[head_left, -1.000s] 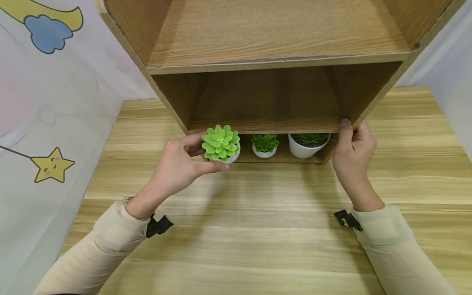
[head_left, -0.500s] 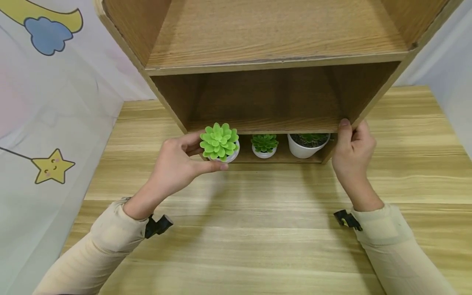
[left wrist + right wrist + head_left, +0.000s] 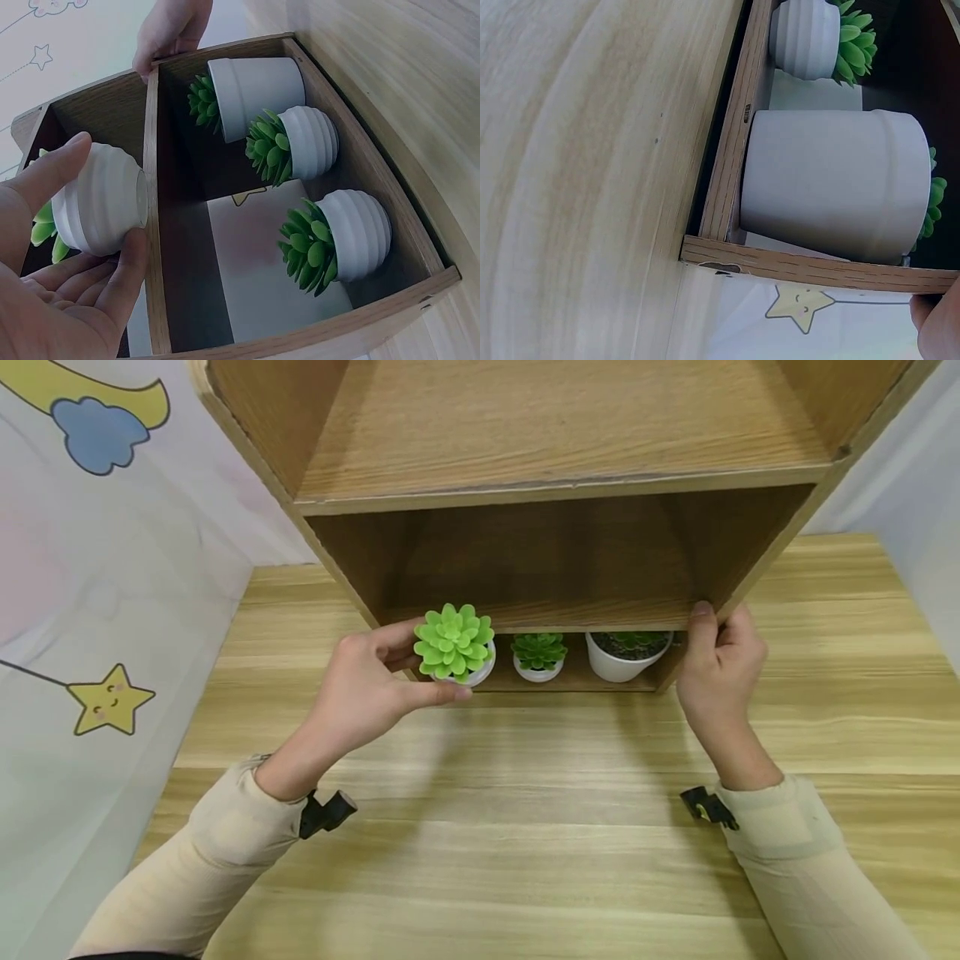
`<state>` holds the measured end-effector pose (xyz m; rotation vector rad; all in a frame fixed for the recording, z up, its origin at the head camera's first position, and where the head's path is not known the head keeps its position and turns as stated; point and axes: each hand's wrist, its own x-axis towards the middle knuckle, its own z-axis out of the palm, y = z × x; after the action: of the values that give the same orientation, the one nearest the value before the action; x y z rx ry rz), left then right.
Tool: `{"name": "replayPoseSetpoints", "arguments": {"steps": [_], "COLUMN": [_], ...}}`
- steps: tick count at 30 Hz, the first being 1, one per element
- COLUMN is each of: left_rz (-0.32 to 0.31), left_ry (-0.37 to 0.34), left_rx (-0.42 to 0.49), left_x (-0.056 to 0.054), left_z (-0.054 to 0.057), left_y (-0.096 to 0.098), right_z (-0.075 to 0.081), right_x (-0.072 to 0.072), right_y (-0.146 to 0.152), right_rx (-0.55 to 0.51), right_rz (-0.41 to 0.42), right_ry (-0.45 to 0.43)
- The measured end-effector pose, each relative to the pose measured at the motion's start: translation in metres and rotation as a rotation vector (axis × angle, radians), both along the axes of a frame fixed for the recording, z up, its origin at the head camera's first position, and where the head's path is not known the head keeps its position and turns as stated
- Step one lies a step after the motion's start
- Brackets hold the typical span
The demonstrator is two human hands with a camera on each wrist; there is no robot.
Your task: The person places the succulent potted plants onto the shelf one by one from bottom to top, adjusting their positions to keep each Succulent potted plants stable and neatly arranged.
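My left hand point(image 3: 367, 685) holds a small potted succulent point(image 3: 453, 642) with bright green leaves, thumb and fingers around its white ribbed pot point(image 3: 105, 199). It is at the left front of the wooden shelf unit's point(image 3: 570, 491) middle compartment. The left wrist view has the pot's base close beside the board point(image 3: 154, 225) between the middle and lowest compartments; contact is unclear. My right hand point(image 3: 720, 672) grips the unit's right side panel by that board, thumb in front. Two small ribbed-pot succulents point(image 3: 364, 236) point(image 3: 315, 142) and a larger smooth white pot point(image 3: 259, 90) stand in the lowest compartment.
The shelf unit stands upright on a light wood-grain table point(image 3: 525, 827). Its top compartment point(image 3: 570, 418) rises above the hands. A pale cloth backdrop with a printed star point(image 3: 112, 700) and a cloud point(image 3: 101, 435) hangs at the left.
My left hand has moved the held succulent slightly up and to the right in the head view, in front of the middle compartment. The right hand stays at the side panel.
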<state>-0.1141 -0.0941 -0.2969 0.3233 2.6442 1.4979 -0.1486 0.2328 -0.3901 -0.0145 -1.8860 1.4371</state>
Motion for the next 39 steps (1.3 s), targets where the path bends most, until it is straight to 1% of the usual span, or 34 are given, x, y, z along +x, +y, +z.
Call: {"name": "replayPoseSetpoints", "arguments": {"steps": [7,10,13,17,28,32,39], "left_rz": [0.017,0.019,0.018,0.028,0.029,0.036,0.06], "left_ry": [0.019,0.012,0.013,0.034,0.065,0.066,0.052], "left_rx": [0.027,0.038,0.033,0.02,0.02,0.013,0.036], "left_x": [0.0003,0.0002,-0.0001,-0.0005,-0.002,-0.0029,-0.0051], "left_z": [-0.001,-0.0012,-0.0014,-0.0011,0.0042,0.0044,0.0051], "left_y": [-0.0034,-0.004,-0.004,-0.0041,-0.0016,-0.0011,-0.0018], "right_z": [-0.0008,-0.0004,-0.0002,-0.0004,-0.0031,-0.0028,-0.0014], "right_x": [-0.001,-0.0006,-0.0001,0.0,-0.002,-0.0018,-0.0008], "right_y": [-0.0006,-0.0007,-0.0008,-0.001,-0.0002,0.0,0.0008], "right_rx": [-0.006,-0.002,0.003,0.005,-0.003,-0.011,-0.002], "right_rz": [0.003,0.002,0.002,0.002,0.008,0.015,0.008], "right_ry": [0.013,0.015,0.017,0.018,0.027,0.026,0.02]}}
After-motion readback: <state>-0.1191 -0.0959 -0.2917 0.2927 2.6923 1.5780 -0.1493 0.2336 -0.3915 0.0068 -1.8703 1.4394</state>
